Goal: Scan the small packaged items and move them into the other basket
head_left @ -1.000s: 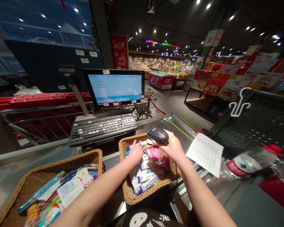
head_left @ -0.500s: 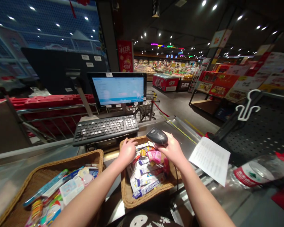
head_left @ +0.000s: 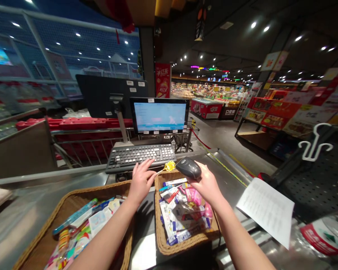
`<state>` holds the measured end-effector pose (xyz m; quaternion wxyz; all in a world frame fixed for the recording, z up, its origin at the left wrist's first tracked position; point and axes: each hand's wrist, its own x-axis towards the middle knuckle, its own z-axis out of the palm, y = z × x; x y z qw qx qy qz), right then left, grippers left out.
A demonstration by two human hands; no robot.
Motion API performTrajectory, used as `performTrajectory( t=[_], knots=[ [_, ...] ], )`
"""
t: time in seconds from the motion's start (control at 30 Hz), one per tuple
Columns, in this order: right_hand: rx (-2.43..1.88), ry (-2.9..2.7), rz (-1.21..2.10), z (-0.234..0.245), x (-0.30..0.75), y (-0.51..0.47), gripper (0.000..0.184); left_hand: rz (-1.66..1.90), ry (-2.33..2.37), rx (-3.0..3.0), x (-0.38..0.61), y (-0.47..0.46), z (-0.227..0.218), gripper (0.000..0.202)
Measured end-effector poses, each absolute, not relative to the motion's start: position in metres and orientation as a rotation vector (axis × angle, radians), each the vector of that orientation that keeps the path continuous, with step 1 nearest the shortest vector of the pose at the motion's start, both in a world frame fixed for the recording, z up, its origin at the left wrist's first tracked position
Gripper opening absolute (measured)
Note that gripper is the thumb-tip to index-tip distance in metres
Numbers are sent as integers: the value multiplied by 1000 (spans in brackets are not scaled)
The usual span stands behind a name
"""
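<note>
Between the thumb and fingers of my left hand (head_left: pixel 141 185) is the thin stick of a yellow-wrapped lollipop (head_left: pixel 169 166), its head pointing right. The hand is over the keyboard's front edge. My right hand (head_left: pixel 207 184) grips a black barcode scanner (head_left: pixel 188 167), whose nose is close to the lollipop's head. Below both hands lies a wicker basket (head_left: pixel 173 250) full of small wrapped sweets (head_left: pixel 183 213). A second wicker basket (head_left: pixel 69 194), partly behind my left forearm, contains colourful packets (head_left: pixel 97 222) and a long blue pack (head_left: pixel 74 216).
A keyboard (head_left: pixel 141 154) stands before a lit monitor (head_left: pixel 161 116), with another screen's dark back (head_left: pixel 101 95) to its left. On the right are a printed sheet (head_left: pixel 266 210), a large plastic bottle (head_left: pixel 323 236) and a white hook (head_left: pixel 315 144). A cable hangs beside the right basket.
My left hand has come up out of the right basket and moved left, now with the lollipop in it. The scanner stays in my right hand. The camera view has shifted left and up.
</note>
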<state>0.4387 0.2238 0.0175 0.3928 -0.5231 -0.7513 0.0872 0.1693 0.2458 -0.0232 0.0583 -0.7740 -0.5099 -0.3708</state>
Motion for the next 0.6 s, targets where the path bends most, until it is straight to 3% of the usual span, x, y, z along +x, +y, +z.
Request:
performTrajectory(
  t=[0.6],
  knots=[
    [-1173, -2093, 320, 34, 344, 209, 38, -1290, -1567, -1958, 90, 221, -4, 25]
  ],
)
